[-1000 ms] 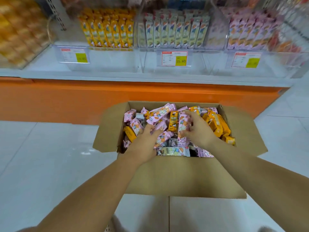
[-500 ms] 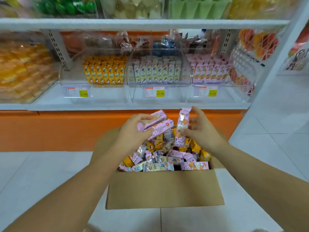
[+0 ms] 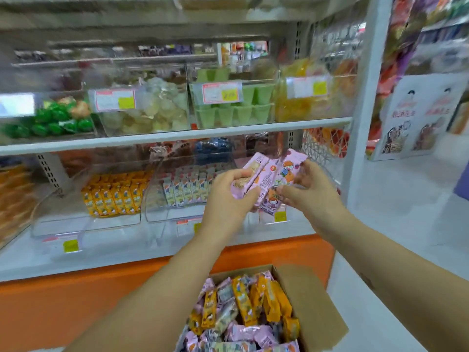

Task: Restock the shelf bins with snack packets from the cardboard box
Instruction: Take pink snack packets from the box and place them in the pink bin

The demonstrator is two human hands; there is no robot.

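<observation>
Your left hand [image 3: 228, 199] grips a fan of pink packets [image 3: 250, 177], and your right hand [image 3: 308, 193] pinches their far side with curled fingers [image 3: 305, 171], both raised in front of the lower shelf [image 3: 114, 250]. The cardboard box [image 3: 317, 301] sits on the floor [image 3: 380, 250] under your forearms, full of mixed packets. The yellow-packet bin [image 3: 83, 224] and the pale-packet bin [image 3: 165, 214] stand left of your hands; the bin for pink is mostly hidden behind them. The bundle looks loose and slick, so one packet could slide out and drop past the box, or land in the pale-packet bin if you release too far left.
</observation>
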